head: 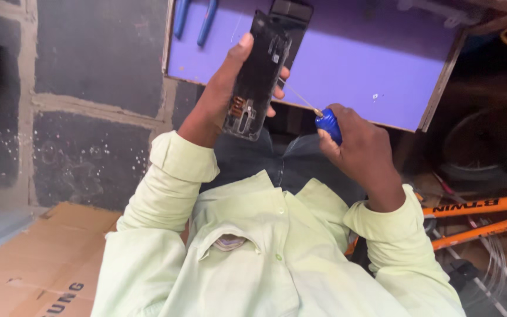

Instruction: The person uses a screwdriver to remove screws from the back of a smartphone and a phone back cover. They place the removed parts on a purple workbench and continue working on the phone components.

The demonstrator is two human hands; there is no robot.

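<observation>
Head view showed the left hand (230, 88) closed around a dark, long, opened phone body with its inner parts exposed (256, 76), in the upper middle of the frame, tilted and raised in front of a violet flat board with a wooden edge (347, 58). The thumb lay along the left side of the phone and the fingertips showed at its right side, so the hold was only at the edges. The right hand (362, 149) was closed tight on a small screwdriver with a blue round handle and a thin metal shaft (328, 124), a little right of centre. The shaft pointed up and left, to the right edge of the phone.

I judged that the thin tip could slip off its place, because the phone had no support under it, and it could scratch the exposed parts or hit the fingertips. A loose screw could also fall on the dark trousers (283, 161) or on the brown cardboard (36, 264) at the lower left.
</observation>
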